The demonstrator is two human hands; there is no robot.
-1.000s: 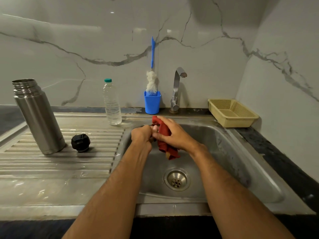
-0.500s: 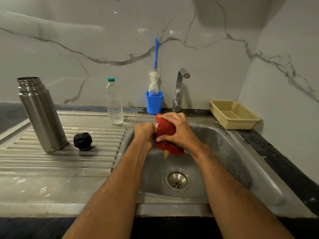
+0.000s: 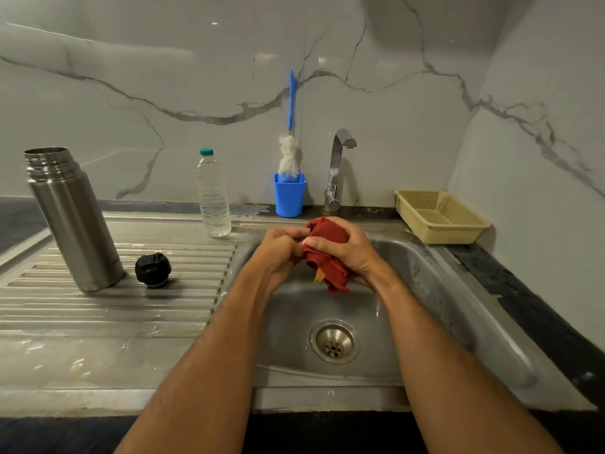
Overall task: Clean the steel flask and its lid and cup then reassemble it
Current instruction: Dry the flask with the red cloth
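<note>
Landmark: the sink basin, steel, set in the worktop; every place below is told from it.
Drain: a round steel strainer in the basin floor, nearest of the things, below both hands.
Right hand: the right hand is over the basin's far half, fingers and thumb curled round a red cloth bunched over something it hides; a small orange bit shows at the cloth's lower edge, what it is cannot be told.
Left hand: the left hand is just left of the cloth, touching it, fingers curled in and pinching at the cloth's left side; whether the cup is under the cloth cannot be told.
Lid: a black stopper lid lies on the ribbed drainboard left of the basin, apart from both hands.
Flask: the steel flask stands upright and uncapped on the drainboard, just left of the lid and well left of the basin.
Water bottle: a clear plastic bottle with a green cap stands upright at the basin's far left corner.
Brush holder: a blue cup behind the basin holds a bottle brush, white head, blue handle up.
Tap: a steel tap behind the basin, right of the blue cup.
Basket: a pale yellow basket at the basin's far right corner.
</note>
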